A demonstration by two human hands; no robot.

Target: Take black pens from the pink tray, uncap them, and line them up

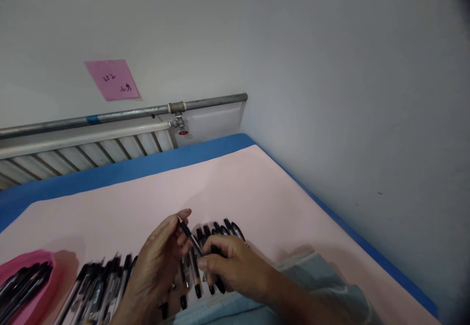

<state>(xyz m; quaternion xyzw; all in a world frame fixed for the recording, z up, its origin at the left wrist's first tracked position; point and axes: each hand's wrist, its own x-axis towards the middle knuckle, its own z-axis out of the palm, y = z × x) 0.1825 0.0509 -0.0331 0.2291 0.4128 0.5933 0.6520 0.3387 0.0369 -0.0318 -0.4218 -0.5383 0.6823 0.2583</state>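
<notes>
A slim pen [191, 237] with a dark grip and bare pointed tip slants between my two hands. My right hand [235, 264] is closed on its rear part, thumb and forefinger pinching the barrel. Black pieces also show beside the right fingers; whether they are held or lie behind is unclear. At the tip end, my left hand [159, 251] has curled fingers, with the pen's point between thumb and forefinger. Under and behind the hands lies a row of black-capped pens [229, 228], partly hidden. To the left, another group of black and clear pens [97, 286] lies side by side.
A pink container [40, 255] with several black pens or caps stands at the left. The pink table cover [220, 183] has a blue border [183, 156]. Walls, a radiator [84, 156] and a metal pipe [135, 114] bound the table. Light blue fabric [312, 271] lies near the front edge.
</notes>
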